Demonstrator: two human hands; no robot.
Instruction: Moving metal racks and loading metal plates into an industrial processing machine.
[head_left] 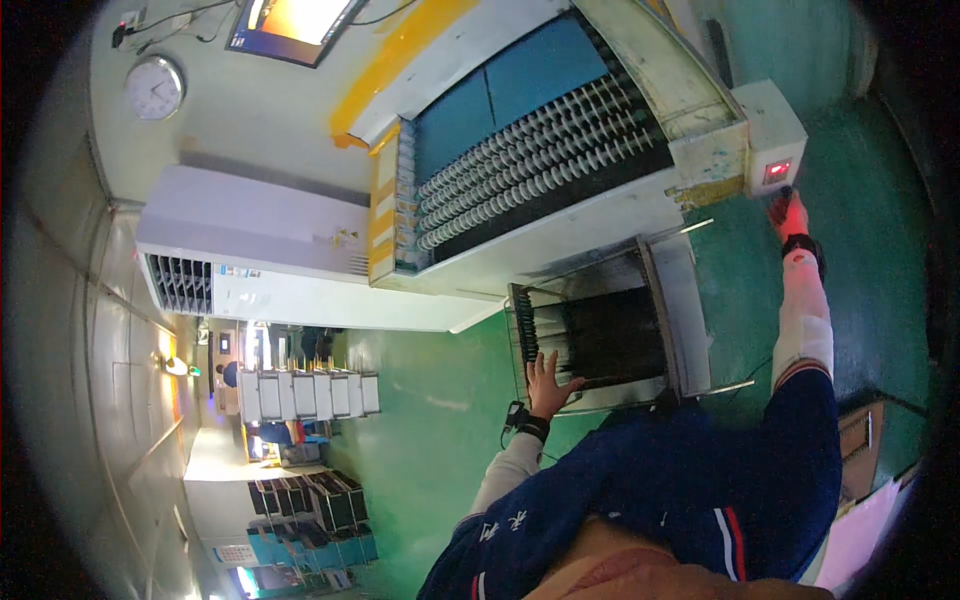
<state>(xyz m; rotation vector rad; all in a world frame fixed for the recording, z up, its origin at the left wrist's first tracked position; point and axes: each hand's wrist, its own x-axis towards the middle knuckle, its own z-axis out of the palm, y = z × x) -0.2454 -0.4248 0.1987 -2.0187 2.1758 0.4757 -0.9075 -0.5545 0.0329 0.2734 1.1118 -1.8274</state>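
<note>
My left hand (pixel 546 387) is open, fingers spread, at the edge of a metal-framed rack (pixel 665 315). Rows of dark slots and dark panels show inside the rack. Whether the fingertips touch it I cannot tell. My right arm stretches far to the right, and my right hand (pixel 789 215) is at the lower side of a white control box (pixel 771 130) with a glowing red display. Red light falls on this hand. Its fingers are dark and partly hidden, so their grip cannot be made out. A dark band is on each wrist.
Beyond the rack stands a large machine with rows of white roller wheels (pixel 540 150). A white cabinet (pixel 250 225) adjoins it on the left. Farther left on the green floor (pixel 430 400) are trolleys with white panels (pixel 310 396) and black racks (pixel 310 500).
</note>
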